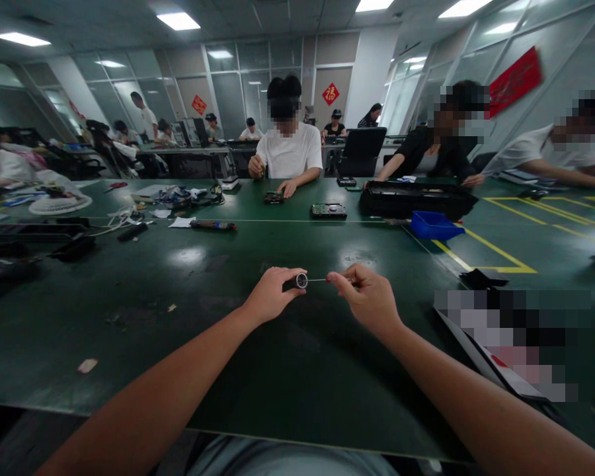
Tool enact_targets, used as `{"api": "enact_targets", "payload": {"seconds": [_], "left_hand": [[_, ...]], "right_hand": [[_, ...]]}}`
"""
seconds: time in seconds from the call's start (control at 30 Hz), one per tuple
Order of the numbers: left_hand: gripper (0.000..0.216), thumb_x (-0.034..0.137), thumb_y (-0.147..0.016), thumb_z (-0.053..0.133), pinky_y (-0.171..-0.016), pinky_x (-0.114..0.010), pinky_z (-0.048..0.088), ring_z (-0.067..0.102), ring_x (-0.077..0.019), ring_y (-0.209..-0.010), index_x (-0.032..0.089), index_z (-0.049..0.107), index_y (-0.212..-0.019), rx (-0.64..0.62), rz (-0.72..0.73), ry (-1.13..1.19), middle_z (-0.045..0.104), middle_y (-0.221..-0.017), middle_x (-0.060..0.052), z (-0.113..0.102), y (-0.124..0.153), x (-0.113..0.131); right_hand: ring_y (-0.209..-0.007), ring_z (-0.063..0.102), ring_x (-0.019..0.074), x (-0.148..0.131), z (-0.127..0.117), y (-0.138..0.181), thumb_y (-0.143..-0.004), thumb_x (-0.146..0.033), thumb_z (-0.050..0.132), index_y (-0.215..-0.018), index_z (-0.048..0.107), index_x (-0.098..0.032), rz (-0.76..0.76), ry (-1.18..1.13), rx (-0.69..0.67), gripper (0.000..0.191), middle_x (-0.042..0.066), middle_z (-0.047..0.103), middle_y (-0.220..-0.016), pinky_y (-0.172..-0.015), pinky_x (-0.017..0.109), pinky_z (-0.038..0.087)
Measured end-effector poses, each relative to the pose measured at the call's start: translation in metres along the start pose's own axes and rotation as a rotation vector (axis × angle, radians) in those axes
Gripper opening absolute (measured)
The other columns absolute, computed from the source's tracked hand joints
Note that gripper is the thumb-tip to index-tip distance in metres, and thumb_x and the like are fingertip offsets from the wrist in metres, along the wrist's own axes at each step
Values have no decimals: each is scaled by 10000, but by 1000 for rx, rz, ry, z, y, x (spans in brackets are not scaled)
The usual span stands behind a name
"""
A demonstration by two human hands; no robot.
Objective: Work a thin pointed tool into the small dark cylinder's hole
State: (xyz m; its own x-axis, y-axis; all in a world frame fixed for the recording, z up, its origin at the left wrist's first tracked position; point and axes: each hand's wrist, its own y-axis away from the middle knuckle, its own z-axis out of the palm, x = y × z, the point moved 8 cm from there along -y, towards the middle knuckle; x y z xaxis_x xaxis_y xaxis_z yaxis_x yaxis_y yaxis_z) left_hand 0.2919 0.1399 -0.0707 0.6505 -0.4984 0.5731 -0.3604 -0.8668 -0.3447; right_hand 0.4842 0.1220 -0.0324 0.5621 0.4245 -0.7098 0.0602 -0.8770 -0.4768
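Observation:
Above the green table, my left hand (268,295) is closed around a short dark cylinder (301,281) with a round, silver-rimmed end turned toward me. My right hand (371,296) grips a screwdriver (318,280), its red collar showing at the fingertips. The thin metal shaft runs left to the cylinder's side; whether its tip touches or enters the cylinder I cannot tell. Most of the handle is hidden by my fingers.
Farther off on the table (287,390) lie a hard drive (328,210), a dark electric screwdriver (212,225), a blue bin (434,225) and a long black casing (416,198). Across from me a person in a white shirt (290,152) handles a small drive. A blurred-out device lies right.

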Motion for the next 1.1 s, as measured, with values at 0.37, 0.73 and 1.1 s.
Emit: {"api": "enact_targets", "payload": {"seconds": [0.37, 0.73, 1.1], "left_hand": [[346, 301, -896, 692, -992, -420, 445, 618, -237, -1076, 257, 660, -1237, -14, -1, 10, 702, -1174, -42, 1, -1, 1], [363, 310, -893, 696, -1040, -441, 422, 612, -247, -1138, 255, 651, -1249, -22, 23, 7, 693, -1217, -48, 3, 0, -1], [350, 283, -891, 699, -1029, -431, 427, 618, -238, -1118, 246, 656, -1236, -10, 13, 14, 698, -1201, -45, 2, 0, -1]], "right_hand": [[-816, 694, 209, -13, 9, 3, -920, -284, 531, -980, 673, -212, -140, -49, -141, 170, 51, 744, -905, -746, 343, 517], [-633, 639, 179, -8, 10, 3, -1017, -394, 372, -1218, 605, -189, -54, -12, -144, 370, 4, 658, -687, -612, 298, 467], [-680, 644, 177, -4, 14, 3, -1013, -371, 380, -1099, 642, -203, -45, -59, -185, 322, 9, 656, -735, -653, 306, 466]]}}
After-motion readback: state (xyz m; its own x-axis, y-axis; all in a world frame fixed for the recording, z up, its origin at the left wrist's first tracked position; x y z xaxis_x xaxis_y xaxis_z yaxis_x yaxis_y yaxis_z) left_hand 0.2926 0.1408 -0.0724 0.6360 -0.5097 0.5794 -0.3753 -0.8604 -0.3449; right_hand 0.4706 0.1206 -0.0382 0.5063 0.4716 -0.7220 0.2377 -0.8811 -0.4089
